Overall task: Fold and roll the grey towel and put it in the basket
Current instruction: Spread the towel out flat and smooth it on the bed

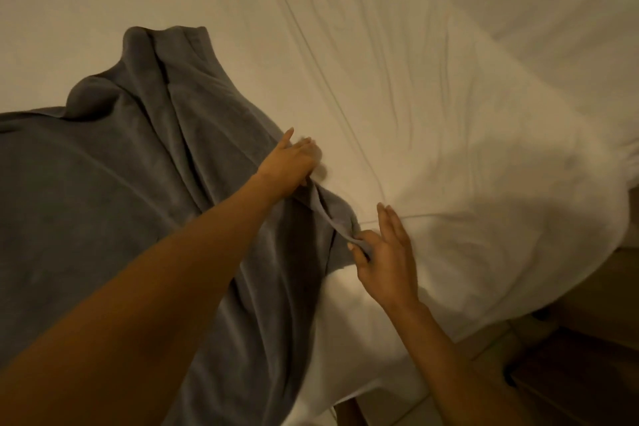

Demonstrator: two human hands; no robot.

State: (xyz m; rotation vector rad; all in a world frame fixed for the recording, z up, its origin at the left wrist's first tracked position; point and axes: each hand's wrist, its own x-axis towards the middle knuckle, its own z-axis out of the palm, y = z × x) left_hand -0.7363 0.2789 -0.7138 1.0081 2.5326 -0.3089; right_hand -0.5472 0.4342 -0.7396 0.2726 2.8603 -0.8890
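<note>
The grey towel (114, 183) lies loosely crumpled across the left half of a white bed, with folds running toward its far end. My left hand (292, 162) grips the towel's right edge from above. A little nearer, my right hand (382, 252) pinches the same hem between thumb and forefinger, its other fingers spread. The stretch of hem between the two hands is lifted off the sheet. No basket is in view.
The wrinkled white bed sheet (432, 114) fills the right and far side. The bed's corner (587, 235) falls away at the right, with tiled floor (501, 356) and dark wooden furniture (587, 373) below it.
</note>
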